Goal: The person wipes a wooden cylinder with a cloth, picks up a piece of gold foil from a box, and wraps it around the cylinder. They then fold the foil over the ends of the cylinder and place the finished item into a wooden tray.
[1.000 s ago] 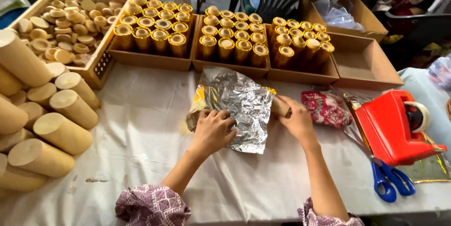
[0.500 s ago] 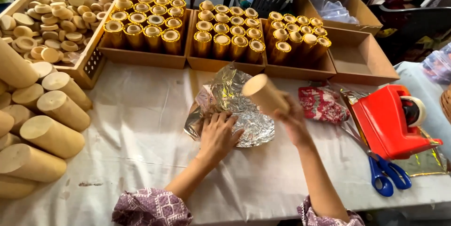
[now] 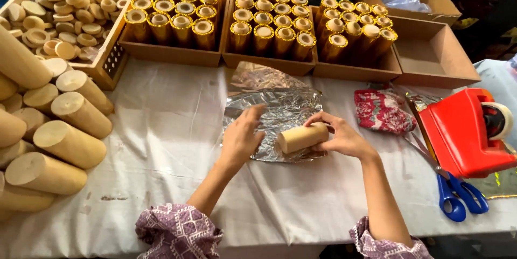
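A crinkled silver foil sheet [image 3: 280, 109] lies flat on the white tablecloth in front of me. A plain tan cylinder [image 3: 301, 137] rests on its side across the foil's near edge. My right hand [image 3: 339, 136] grips that cylinder from the right end and top. My left hand [image 3: 242, 136] is spread flat, palm down, pressing the foil's left part just beside the cylinder.
Bare tan cylinders [image 3: 64, 140] are stacked at the left. Cardboard trays of gold-wrapped cylinders [image 3: 269, 25] line the back, beside a box of round caps [image 3: 54, 16] and an empty box [image 3: 431, 57]. A red tape dispenser [image 3: 463, 135], blue scissors [image 3: 458, 194] and a red patterned cloth [image 3: 382, 111] lie at the right.
The foil has been smoothed out flat. My right hand has brought the cylinder down from the air and laid it on its side on the foil; my left hand stays on the foil.
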